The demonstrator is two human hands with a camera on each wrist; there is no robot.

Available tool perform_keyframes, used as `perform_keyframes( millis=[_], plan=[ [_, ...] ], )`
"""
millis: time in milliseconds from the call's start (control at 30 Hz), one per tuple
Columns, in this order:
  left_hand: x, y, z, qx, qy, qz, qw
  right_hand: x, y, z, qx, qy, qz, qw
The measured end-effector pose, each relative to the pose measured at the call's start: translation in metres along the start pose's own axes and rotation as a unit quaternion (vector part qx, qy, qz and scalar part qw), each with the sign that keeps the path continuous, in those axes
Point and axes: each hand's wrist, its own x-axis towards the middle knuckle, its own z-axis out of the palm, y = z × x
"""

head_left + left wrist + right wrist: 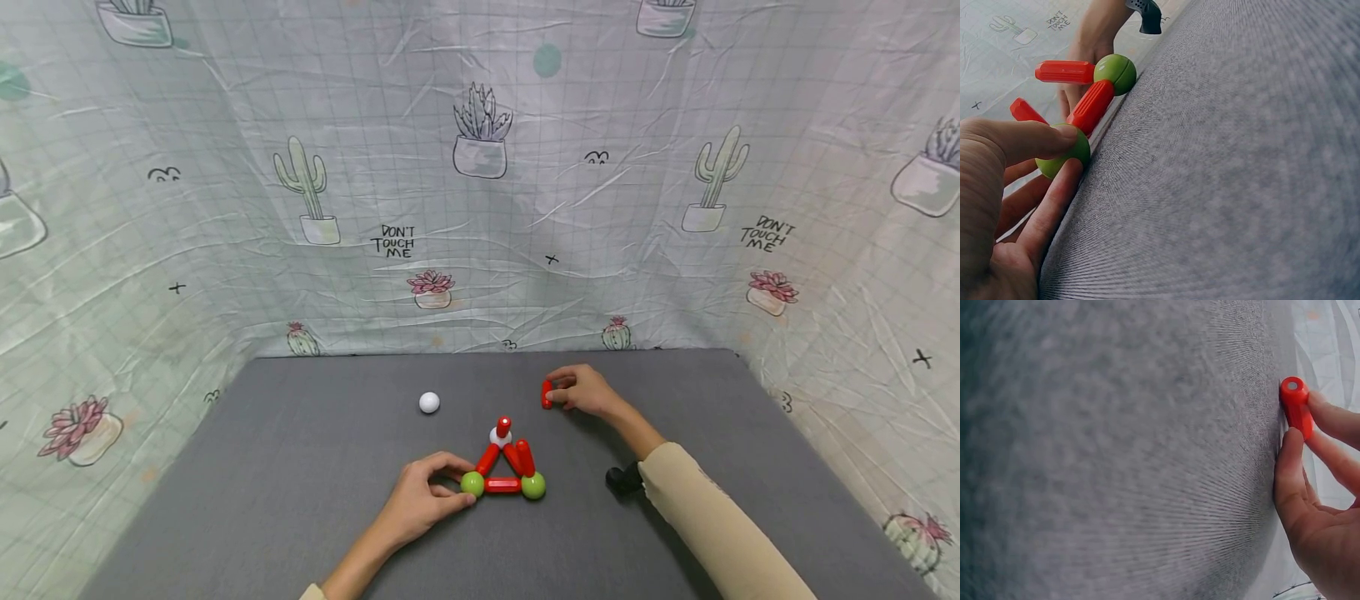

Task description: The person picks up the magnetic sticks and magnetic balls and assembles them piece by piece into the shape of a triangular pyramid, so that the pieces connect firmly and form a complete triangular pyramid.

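Observation:
A triangle of red magnetic rods (pixel 503 485) and balls lies on the table. Two green balls form its near corners and a white ball (pixel 496 439) its far one. One more rod (pixel 526 458) stands up from the right green ball (pixel 533 486), another (pixel 504 426) from the white ball. My left hand (pixel 422 502) pinches the left green ball (pixel 1063 156) between thumb and fingers. Beyond the triangle to the right, my right hand (pixel 588 390) holds a loose red rod (pixel 1297 411) by thumb and fingertips; a metal disc shows in its end.
A loose white ball (pixel 429 402) lies on the dark grey table (pixel 300 467), behind and left of the triangle. Under the right forearm sits a black object (pixel 622 481), on or near the sleeve's cuff. A cactus-print curtain (pixel 525 317) encloses the table's back and sides.

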Motion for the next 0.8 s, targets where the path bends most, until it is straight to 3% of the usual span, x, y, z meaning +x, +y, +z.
perform_keyframes(
  millis=[167, 400, 800],
  plan=[
    [-0.0001, 0.0001, 0.0000, 0.002, 0.000, 0.000, 1.0000, 0.0015, 0.0012, 0.0016, 0.029, 0.009, -0.005, 0.9995],
    [-0.0007, 0.0002, -0.0003, 0.004, 0.001, 0.000, 1.0000, -0.0016, -0.0006, 0.0034, 0.108, -0.001, 0.005, 0.9941],
    [-0.0008, 0.0001, -0.0002, -0.002, 0.000, -0.002, 1.0000, -0.0064, -0.0006, 0.0040, 0.155, 0.002, -0.002, 0.9879]
  ],
)
